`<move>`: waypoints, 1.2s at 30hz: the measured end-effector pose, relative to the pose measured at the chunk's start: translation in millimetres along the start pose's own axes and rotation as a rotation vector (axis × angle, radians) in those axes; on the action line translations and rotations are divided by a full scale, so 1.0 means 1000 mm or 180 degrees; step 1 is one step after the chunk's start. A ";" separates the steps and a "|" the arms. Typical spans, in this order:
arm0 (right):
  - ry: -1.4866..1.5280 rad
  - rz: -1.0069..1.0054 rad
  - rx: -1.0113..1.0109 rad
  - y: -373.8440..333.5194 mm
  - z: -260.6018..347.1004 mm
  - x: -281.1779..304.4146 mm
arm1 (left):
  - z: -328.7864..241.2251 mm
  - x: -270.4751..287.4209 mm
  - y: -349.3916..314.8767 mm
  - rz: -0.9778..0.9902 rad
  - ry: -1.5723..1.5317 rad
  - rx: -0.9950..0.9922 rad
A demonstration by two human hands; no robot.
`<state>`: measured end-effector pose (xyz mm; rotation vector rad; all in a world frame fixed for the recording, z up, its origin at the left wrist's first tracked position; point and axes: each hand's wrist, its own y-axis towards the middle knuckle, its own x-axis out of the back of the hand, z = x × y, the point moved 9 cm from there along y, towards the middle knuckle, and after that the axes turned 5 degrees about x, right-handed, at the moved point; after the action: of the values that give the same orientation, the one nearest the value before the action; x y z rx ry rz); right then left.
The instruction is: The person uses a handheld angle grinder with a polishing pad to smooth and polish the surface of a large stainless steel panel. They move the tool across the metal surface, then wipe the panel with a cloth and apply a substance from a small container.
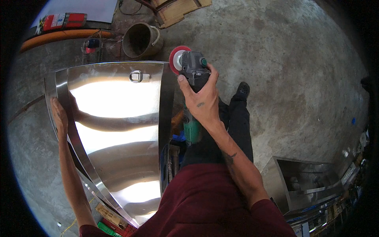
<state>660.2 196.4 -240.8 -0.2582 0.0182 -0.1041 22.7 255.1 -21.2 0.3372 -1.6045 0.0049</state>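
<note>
The right hand (203, 102) grips the angle grinder (193, 65), red disc (173, 60) near the metal panel (118, 166). The left hand (59, 114) contacts the panel's left edge; its closure cannot be determined.

1 head-worn fisheye camera looks down, close above the maroon shirt (213, 197), facing the concrete floor (292, 94)

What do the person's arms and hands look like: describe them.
Maroon sleeves end near the elbows; both forearms are bare. The left hand and right hand wear no gloves. A dark mark shows on the right hand's back, and larger ones on that forearm.
</note>
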 end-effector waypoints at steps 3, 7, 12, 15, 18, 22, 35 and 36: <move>-0.0059 -0.0049 0.0319 0.000 0.019 0.000 | -0.003 -0.002 -0.001 -0.0051 0.0058 -0.0098; 0.0132 -0.0125 0.0367 -0.008 0.024 0.000 | -0.002 -0.003 -0.005 -0.0010 0.0055 0.0069; 0.0251 -0.0043 -0.0096 -0.010 -0.001 -0.002 | 0.016 0.004 -0.008 -0.0035 0.0005 0.0055; 0.0073 -0.0202 -0.0048 -0.004 -0.017 -0.002 | 0.033 0.000 -0.004 0.0234 -0.0011 0.0336; -0.0009 -0.0146 -0.0393 0.001 -0.039 -0.002 | 0.043 0.004 -0.004 0.0188 0.0174 0.0346; -0.0234 -0.0153 -0.0645 0.011 -0.062 0.000 | 0.019 0.001 -0.008 -0.0006 0.0161 0.0081; -0.0095 -0.0181 -0.0541 -0.003 -0.050 -0.002 | 0.010 -0.005 -0.008 -0.0049 -0.0116 -0.0079; -0.0130 -0.0188 -0.0507 -0.004 -0.049 -0.003 | 0.014 -0.001 -0.008 0.0038 -0.0081 -0.0041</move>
<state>655.1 180.5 -287.4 -0.4201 -0.0219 -0.1565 11.2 244.5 -24.5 0.3187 -1.6311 -0.0008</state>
